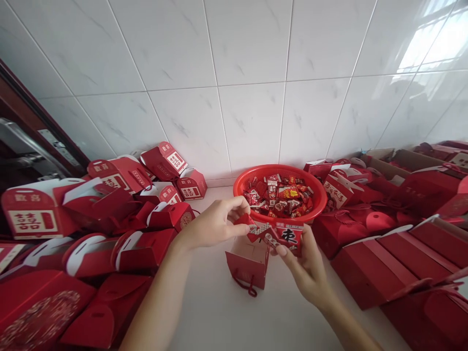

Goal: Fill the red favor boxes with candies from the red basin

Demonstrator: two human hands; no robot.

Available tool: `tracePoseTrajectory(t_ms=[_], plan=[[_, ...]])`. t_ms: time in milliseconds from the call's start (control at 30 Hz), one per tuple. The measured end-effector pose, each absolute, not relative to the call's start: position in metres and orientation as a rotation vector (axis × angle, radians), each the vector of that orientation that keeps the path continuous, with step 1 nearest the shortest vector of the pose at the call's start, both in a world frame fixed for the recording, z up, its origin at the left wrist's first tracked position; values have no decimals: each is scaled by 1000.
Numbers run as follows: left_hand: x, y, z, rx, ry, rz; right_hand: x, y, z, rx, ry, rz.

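My left hand pinches a small red wrapped candy between thumb and fingers. In my right hand are red candy packets, one with a large black character on it. Both hands are above a small open red box, which stands on the white surface with a dark red cord at its front. Just behind the hands, a round red plastic basket holds several wrapped candies. The fingers partly cover the upper edge of the box.
Red gift boxes are crowded on the left, some open. More red boxes fill the right side, with cardboard cartons behind them. A tiled wall rises at the back, and a metal handle is at the far left.
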State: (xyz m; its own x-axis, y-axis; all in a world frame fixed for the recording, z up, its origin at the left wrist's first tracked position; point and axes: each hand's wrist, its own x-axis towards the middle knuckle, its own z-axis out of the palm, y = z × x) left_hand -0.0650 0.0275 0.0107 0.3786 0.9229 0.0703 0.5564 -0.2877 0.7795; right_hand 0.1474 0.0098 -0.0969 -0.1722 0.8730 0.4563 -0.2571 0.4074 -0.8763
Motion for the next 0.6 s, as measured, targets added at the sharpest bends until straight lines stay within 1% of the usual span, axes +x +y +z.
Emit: tracePoseTrajectory(t_ms=[100,200,333,500,600], plan=[[-63,25,11,2049,1359,552,148,7,-99,-586,-1480,1054],[-61,18,14,2149,1426,334,148,7,-98,-596,-1473,985],[-59,2,17,2293,1532,100,146,5,-98,-616,-1435,1038],[-66,-10,12,2396,1768,-28,141,-7,-104,-632,-1411,984],[-65,-6,11,2384,1738,-31,140,-13,-107,-597,-1425,880]])
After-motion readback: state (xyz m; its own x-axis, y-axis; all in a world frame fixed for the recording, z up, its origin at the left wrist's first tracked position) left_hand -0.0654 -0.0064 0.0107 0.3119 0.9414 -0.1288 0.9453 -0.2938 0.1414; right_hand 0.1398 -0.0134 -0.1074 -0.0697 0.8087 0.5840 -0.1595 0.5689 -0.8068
